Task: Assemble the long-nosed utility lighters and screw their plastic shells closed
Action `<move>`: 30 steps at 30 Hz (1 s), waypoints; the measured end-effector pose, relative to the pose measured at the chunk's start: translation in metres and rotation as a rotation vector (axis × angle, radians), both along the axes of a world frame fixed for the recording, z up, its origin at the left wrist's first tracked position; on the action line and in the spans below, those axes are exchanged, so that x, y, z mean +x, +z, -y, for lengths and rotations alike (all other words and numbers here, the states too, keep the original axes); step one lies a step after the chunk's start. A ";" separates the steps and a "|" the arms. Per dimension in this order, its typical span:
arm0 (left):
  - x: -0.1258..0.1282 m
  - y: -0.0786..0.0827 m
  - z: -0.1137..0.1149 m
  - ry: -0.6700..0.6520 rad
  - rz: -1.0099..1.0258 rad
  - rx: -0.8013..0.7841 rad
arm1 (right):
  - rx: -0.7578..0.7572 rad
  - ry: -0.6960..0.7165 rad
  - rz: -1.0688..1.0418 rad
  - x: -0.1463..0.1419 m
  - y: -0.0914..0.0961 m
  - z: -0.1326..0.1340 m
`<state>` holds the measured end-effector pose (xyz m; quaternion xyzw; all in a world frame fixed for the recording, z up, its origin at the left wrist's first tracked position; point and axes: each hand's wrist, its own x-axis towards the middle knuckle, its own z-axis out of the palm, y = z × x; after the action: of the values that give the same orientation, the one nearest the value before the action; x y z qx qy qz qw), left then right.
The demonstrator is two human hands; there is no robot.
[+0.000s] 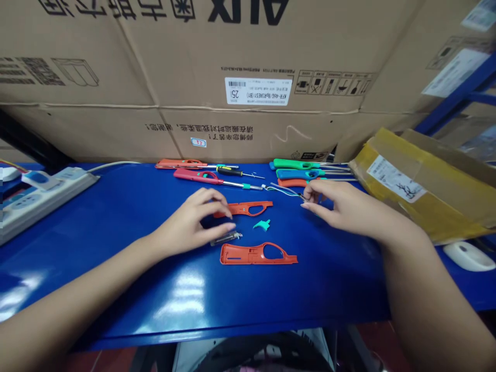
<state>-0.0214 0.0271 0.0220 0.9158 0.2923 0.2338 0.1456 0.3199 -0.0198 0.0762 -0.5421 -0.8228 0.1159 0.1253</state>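
Brown cardboard (155,93) fills the top of the frame, its print upside down; below it a glossy blue table (329,294) spreads across the middle; a yellow-taped carton (383,170) leans at the right, and a white power strip (50,191) lies along the left edge.

Left of centre, the left hand (189,222) keeps its thumb spread from its curled fingers; right of centre, the right hand (349,209) has thumb and fingertips drawn into a pinch; lighters (296,174) are grouped at upper right of centre, a red lighter (194,176) at upper left of centre.

Two orange shells lie mid-frame; the upper shell (244,208) has its left end behind the left fingers, though I cannot tell whether they touch; the lower shell (248,254) lies hollow side up, nearer the frame's bottom.

A screwdriver (228,171) sits beyond the red lighter; thin wires (284,191) run leftward from the right hand's pinch; a light grip seems best, since such leads could kink or pull loose; a clear tank (226,238) lies under the left thumb, best kept from rolling; smallest, a green trigger (262,225) lies between the shells, easily knocked by a careless sleeve or wrist.
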 end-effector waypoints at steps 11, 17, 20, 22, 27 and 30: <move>0.022 -0.002 0.052 -0.135 -0.294 0.110 | -0.134 0.062 0.000 -0.002 0.003 0.005; 0.012 0.003 0.045 -0.069 -0.311 0.049 | -0.330 0.122 0.037 -0.002 -0.007 0.008; 0.012 0.004 0.040 -0.065 -0.284 -0.004 | -0.355 0.100 0.072 -0.003 -0.015 0.008; 0.012 0.004 0.036 -0.077 -0.229 -0.035 | -0.359 0.081 0.072 -0.002 -0.019 0.008; 0.005 0.006 0.025 0.086 -0.148 0.038 | -0.342 0.097 0.073 -0.003 -0.020 0.006; 0.001 0.006 0.020 0.199 -0.188 -0.007 | -0.174 0.149 -0.010 -0.020 -0.025 0.006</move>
<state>-0.0206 0.0069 0.0279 0.8996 0.3951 0.1590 0.0969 0.2994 -0.0256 0.0511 -0.4878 -0.8470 0.1984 0.0728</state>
